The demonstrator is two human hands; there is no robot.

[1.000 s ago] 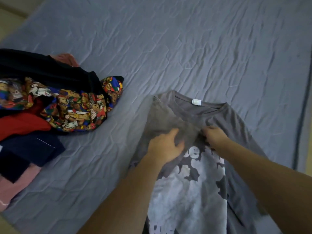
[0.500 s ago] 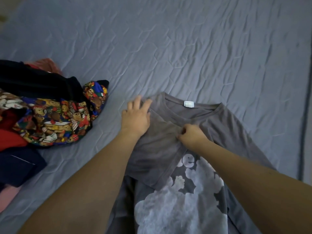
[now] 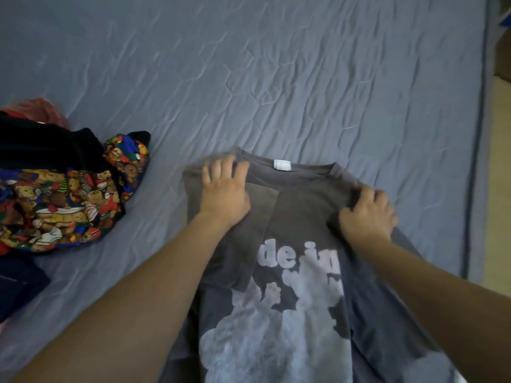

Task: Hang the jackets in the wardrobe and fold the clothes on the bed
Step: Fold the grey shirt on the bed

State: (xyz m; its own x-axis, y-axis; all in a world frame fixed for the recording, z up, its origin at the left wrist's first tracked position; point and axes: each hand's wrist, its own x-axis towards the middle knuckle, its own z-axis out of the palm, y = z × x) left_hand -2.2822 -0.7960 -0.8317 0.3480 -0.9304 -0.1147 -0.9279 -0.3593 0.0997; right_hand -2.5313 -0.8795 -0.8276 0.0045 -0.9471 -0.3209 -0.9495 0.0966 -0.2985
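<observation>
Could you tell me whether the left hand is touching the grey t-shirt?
Touching: the head view shows the left hand pressed flat on the grey t-shirt.

Folding a grey T-shirt (image 3: 301, 214) on the bed (image 3: 276, 78)

Left hand (image 3: 225, 192) is pressing the folded-in sleeve flat; right hand (image 3: 367, 212) is gripping the other shoulder.

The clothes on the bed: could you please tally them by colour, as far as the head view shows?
Grey printed T-shirt: 1
Black garment: 1
Teddy-bear print garment: 1
Red garment, barely showing at the left edge: 1
Navy garment: 1
Pink garment: 1
Total: 6 visible; the pile may hide more.
</observation>
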